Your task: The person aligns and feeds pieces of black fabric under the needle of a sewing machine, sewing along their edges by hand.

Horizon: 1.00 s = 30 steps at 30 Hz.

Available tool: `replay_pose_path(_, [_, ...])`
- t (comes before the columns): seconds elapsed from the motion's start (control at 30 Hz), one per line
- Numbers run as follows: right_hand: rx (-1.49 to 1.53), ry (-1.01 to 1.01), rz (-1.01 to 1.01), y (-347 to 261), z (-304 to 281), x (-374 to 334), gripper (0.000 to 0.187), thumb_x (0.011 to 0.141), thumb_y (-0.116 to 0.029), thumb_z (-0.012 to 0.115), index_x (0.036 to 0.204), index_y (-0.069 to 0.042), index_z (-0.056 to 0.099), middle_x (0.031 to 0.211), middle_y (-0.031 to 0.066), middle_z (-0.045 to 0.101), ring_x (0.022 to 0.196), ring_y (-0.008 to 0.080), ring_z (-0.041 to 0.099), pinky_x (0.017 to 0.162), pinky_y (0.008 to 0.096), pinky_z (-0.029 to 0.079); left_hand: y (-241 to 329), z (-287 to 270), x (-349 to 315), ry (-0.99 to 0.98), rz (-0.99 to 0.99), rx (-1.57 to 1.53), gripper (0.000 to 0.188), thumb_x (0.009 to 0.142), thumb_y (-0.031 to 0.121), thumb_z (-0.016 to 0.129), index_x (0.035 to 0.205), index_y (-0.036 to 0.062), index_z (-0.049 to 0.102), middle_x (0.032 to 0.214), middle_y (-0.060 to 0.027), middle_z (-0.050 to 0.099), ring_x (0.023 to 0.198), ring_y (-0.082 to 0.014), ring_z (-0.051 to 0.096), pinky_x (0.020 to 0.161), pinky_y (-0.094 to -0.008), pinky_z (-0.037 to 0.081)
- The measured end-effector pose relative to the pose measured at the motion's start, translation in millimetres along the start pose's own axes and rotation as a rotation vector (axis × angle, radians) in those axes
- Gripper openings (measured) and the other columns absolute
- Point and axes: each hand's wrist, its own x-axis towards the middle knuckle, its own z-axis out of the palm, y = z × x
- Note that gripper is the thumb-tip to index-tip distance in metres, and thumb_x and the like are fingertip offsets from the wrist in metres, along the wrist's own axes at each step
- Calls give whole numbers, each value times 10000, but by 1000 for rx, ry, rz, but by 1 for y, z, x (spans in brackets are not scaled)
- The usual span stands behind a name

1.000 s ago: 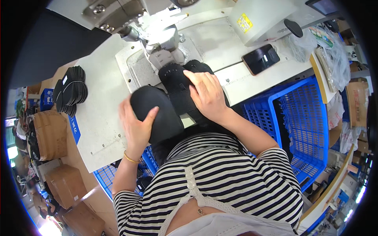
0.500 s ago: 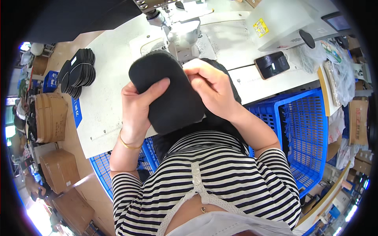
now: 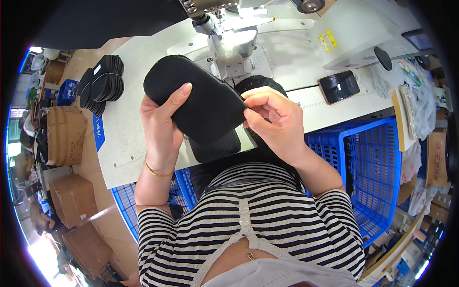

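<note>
The desk (image 3: 125, 131) had its widest bare stretch on the left, between the stack of black pads (image 3: 101, 83) and the near edge. On the right, a narrow strip ran between the phone (image 3: 339, 87) and the near edge, with a blue basket (image 3: 340, 135) just beyond that edge. The sewing machine (image 3: 233, 50) closed off the far side.

Compared with 0.5 seconds earlier, the black pad (image 3: 203, 98) lay more aslant, its far end turned left, and another dark piece (image 3: 217, 146) now showed past its near side; whether the 2 were joined could not be told. The held pad was above the desk, on the near side of the machine.

The left hand (image 3: 163, 115) gripped the pad from the left, thumb across its upper face. The right hand (image 3: 279, 122) was narrow, thumb and fingers bent in at the pad's right edge; whether they pinched it could not be told.
</note>
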Motion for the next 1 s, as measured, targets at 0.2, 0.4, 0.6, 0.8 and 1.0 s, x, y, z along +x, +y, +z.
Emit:
replay_pose_path(0.2, [118,64,135,-11,5,9,145,871,93,627,1012,62,614,1049,127,639,902,136,644,754,258,571,7,1,14,0,16,21,289,823,-103,689,1100,-43,634,1020,-127,694,909,-189,686,821,-292,575])
replay_pose_path(0.4, [148,-96,310,-18,-3,27,209,975,-86,545,1051,89,627,840,152,716,626,168,686,577,244,557,24,11,51,-85,-19,150,287,816,-77,703,1093,-54,631,1043,-131,687,904,-197,681,797,-293,565])
replay_pose_path(0.6, [118,-44,227,-18,-3,59,221,971,-127,524,953,57,646,838,177,729,594,136,671,526,221,528,34,17,112,-191,-134,316,164,810,-25,729,941,44,659,855,-19,643,766,-135,633,680,-282,539])
replay_pose_path(0.8, [196,5,183,-11,0,63,211,967,-120,528,946,57,642,833,180,729,585,149,673,519,230,533,37,11,128,-305,-128,324,144,801,-7,745,916,49,678,874,-42,674,784,-148,651,692,-275,541])
replay_pose_path(1.0, [226,92,139,-3,11,58,209,951,-89,568,1053,72,654,813,117,726,651,109,683,573,214,532,42,27,106,-209,192,606,188,782,67,791,930,13,690,841,-66,683,814,-190,669,737,-303,535])
